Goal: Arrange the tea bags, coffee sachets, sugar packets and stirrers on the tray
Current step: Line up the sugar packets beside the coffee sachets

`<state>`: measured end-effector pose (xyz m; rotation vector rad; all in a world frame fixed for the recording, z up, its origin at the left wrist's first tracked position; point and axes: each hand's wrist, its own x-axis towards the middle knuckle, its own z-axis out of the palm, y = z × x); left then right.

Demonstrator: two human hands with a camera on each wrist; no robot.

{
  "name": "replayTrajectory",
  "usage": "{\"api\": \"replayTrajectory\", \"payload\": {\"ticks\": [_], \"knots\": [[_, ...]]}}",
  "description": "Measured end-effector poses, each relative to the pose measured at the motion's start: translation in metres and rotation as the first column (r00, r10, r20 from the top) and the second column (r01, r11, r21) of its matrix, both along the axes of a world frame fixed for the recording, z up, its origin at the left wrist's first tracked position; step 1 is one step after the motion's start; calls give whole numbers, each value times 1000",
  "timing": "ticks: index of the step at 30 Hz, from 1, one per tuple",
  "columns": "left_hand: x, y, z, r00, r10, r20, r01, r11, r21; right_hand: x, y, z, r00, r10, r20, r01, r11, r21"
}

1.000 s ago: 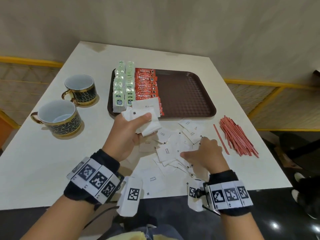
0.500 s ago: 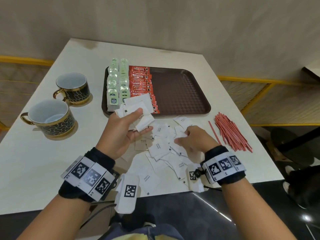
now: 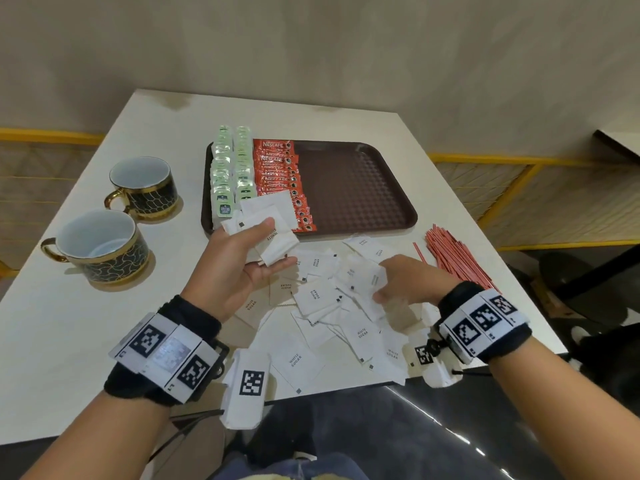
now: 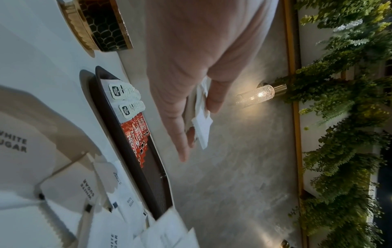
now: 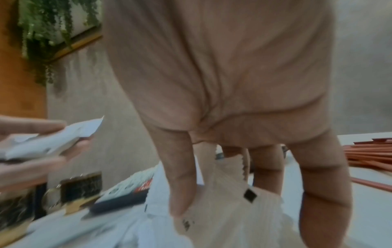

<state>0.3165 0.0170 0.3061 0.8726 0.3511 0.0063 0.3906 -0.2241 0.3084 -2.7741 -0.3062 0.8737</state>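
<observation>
My left hand (image 3: 277, 244) holds a stack of white sugar packets (image 3: 277, 220) just above the near edge of the brown tray (image 3: 363, 202); in the left wrist view the thumb and fingers clamp the stack (image 4: 202, 129). On the tray's left part lie two rows of tea bags (image 3: 228, 174) and a row of red coffee sachets (image 3: 280, 178). My right hand (image 3: 379, 289) pinches one sugar packet (image 5: 233, 218) over the loose sugar packets (image 3: 318, 296) scattered on the table. Red stirrers (image 3: 457, 258) lie heaped to the right.
Two black-and-gold cups (image 3: 143, 188) (image 3: 100, 244) stand on the table's left side. The right half of the tray is bare. The table's near edge runs just under my wrists, and a yellow railing (image 3: 519, 161) sits behind the table.
My right hand has moved left across the pile and risen with one packet pinched, nearer the left hand. The left hand keeps its stack, shifted slightly.
</observation>
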Motion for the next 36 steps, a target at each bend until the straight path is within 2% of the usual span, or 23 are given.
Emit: {"api": "replayTrajectory", "payload": {"ticks": [3, 5, 7, 10, 12, 14, 16, 18, 19, 22, 23, 25, 26, 27, 28, 29, 30, 31, 32, 34, 36], "knots": [[4, 1, 1, 1000, -5, -22, 4, 1000, -21, 7, -1, 16, 986, -165, 27, 153, 955, 256], [7, 0, 4, 999, -15, -38, 15, 1000, -22, 7, 2, 33, 959, -283, -11, 252, 835, 489], [9, -3, 6, 998, -18, -58, 17, 1000, -5, 4, 10, 51, 934, -350, -78, 306, 665, 682], [11, -10, 11, 998, -34, -58, 35, 999, 4, -9, 28, 71, 950, -223, -218, 300, 461, 835], [10, -17, 17, 998, -64, -26, 64, 998, -1, -19, 43, 74, 958, -107, -265, 285, 429, 857], [7, -23, 24, 993, -116, 18, 117, 993, -25, -26, 59, 69, 976, -105, -190, 217, 465, 858], [3, -23, 28, 986, -158, 56, 161, 985, -66, -28, 72, 59, 985, -173, 28, 73, 548, 833], [0, -21, 28, 982, -177, 73, 179, 984, -21, -27, 79, 49, 952, -203, 230, -57, 620, 782], [-2, -21, 27, 982, -176, 71, 173, 984, 45, -27, 81, 46, 941, -197, 274, -92, 630, 771], [-3, -20, 20, 990, -129, 52, 114, 967, 229, -23, 80, 43, 951, -115, 286, -154, 628, 763], [-2, -18, 16, 994, -99, 42, 86, 966, 244, -21, 78, 42, 967, -93, 236, -130, 616, 777], [-2, -13, 10, 998, -49, 43, 38, 973, 229, -12, 70, 40, 997, -75, 31, 17, 563, 827], [-3, -10, 8, 999, -19, 41, 10, 977, 214, -6, 65, 37, 997, -65, -49, 78, 568, 819], [-4, -7, 7, 999, 9, 39, -16, 980, 196, -1, 62, 34, 996, -58, -62, 85, 635, 768], [-5, -4, 5, 999, 28, 39, -34, 984, 176, 3, 59, 30, 1000, -19, -14, 23, 765, 643], [-6, -2, 4, 999, 35, 38, -41, 987, 158, 4, 58, 25, 998, 61, 27, -67, 893, 446], [-8, 0, 4, 999, 35, 40, -40, 989, 142, 3, 60, 18, 988, 153, 38, -157, 964, 215], [-9, 2, 4, 998, 32, 45, -37, 991, 129, 0, 63, 10, 973, 228, 28, -228, 973, 19], [-9, 3, 4, 998, 33, 50, -39, 993, 113, -5, 67, 2, 963, 269, 18, -265, 958, -110], [-10, 6, 3, 998, 45, 51, -48, 996, 72, -11, 74, -10, 964, 263, 25, -255, 951, -177], [-11, 9, 2, 998, 56, 36, -58, 997, 47, -11, 80, -15, 976, 216, 20, -211, 968, -135]]}}
